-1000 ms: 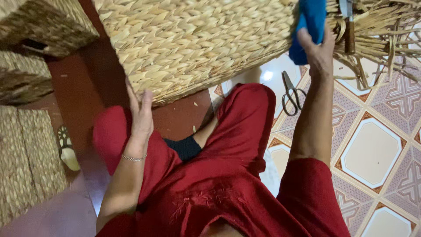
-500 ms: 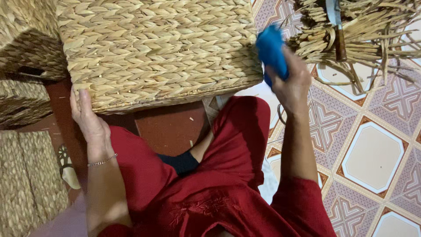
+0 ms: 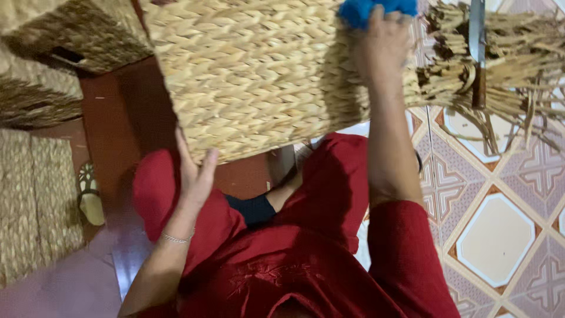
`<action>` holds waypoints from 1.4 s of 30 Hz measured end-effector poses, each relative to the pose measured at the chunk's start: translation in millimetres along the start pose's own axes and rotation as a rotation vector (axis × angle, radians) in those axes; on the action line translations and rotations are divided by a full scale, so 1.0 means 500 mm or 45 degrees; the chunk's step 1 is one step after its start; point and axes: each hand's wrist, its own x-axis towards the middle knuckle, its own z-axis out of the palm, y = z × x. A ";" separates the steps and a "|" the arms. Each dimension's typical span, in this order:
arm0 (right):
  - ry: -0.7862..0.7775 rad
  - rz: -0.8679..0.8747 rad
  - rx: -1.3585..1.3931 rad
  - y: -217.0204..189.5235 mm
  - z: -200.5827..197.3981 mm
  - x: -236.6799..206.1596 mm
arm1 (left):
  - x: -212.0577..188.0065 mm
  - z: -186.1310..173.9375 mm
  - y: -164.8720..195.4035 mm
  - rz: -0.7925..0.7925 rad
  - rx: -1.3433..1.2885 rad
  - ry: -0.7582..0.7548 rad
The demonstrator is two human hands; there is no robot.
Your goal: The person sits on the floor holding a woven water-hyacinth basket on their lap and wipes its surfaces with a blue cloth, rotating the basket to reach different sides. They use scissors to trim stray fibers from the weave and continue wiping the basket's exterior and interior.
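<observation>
We hold a large woven basket (image 3: 259, 76) of pale braided straw above our lap, tilted, with its lower edge just over our knees. Its visible wall looks fully braided and even, so we judge the weaving itself complete on this side; what remains appears to be surface work, since our right hand (image 3: 382, 47) presses a blue cloth (image 3: 376, 7) against the upper right part of the basket, fingers closed around the cloth. Our left hand (image 3: 194, 174) is open, palm and fingers laid flat against the lower edge of the basket to steady it, grasping nothing. How much of the surface has been covered we cannot tell, as no mark distinguishes treated from untreated straw. The top of the basket, its rim and its inside are cut off by the frame, and most of the cloth is out of view as well. To the right, a heap of loose straw strands (image 3: 500, 65) lies on the patterned tile floor (image 3: 494, 235), with a knife (image 3: 478, 53) resting across it. To the left, further woven pieces (image 3: 41, 194) lie on the dark red floor, partly cut off.
</observation>
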 end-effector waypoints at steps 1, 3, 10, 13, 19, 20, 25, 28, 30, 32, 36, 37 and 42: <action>-0.073 -0.042 0.056 -0.050 0.001 0.026 | -0.003 0.004 0.002 0.016 -0.022 -0.018; -0.364 0.031 0.122 -0.224 -0.013 0.047 | 0.000 0.009 0.008 0.048 -0.069 -0.061; 0.259 -0.743 0.380 -0.617 -0.134 -0.067 | 0.023 0.005 0.017 0.146 0.128 -0.025; 0.125 -0.864 0.428 -0.488 -0.059 -0.010 | 0.020 0.003 0.013 0.030 0.067 -0.016; -0.373 -0.042 -0.095 -0.035 0.066 0.142 | 0.026 0.004 -0.002 0.093 0.234 0.038; -0.382 -0.115 -0.064 0.036 0.058 0.123 | 0.029 0.005 -0.004 0.050 0.158 0.021; -0.023 0.040 -0.072 0.055 0.087 0.155 | 0.044 0.007 -0.008 0.089 0.058 -0.043; -0.176 0.013 0.155 -0.103 0.105 0.186 | 0.049 0.006 -0.002 0.192 0.091 -0.059; -0.075 -0.221 0.213 -0.260 0.093 0.204 | 0.052 0.004 0.002 0.208 0.130 -0.065; -0.309 -0.290 0.243 -0.426 0.059 0.206 | 0.056 0.001 0.003 0.199 0.183 -0.060; -0.011 -0.804 0.104 -0.661 -0.065 0.105 | 0.066 -0.003 -0.020 0.257 0.218 -0.011; 0.004 -0.912 0.149 -0.671 -0.105 0.066 | 0.068 -0.003 -0.031 0.259 0.212 0.010; -0.182 -1.185 0.453 -0.586 -0.276 -0.112 | 0.065 -0.006 -0.074 0.263 0.710 -0.174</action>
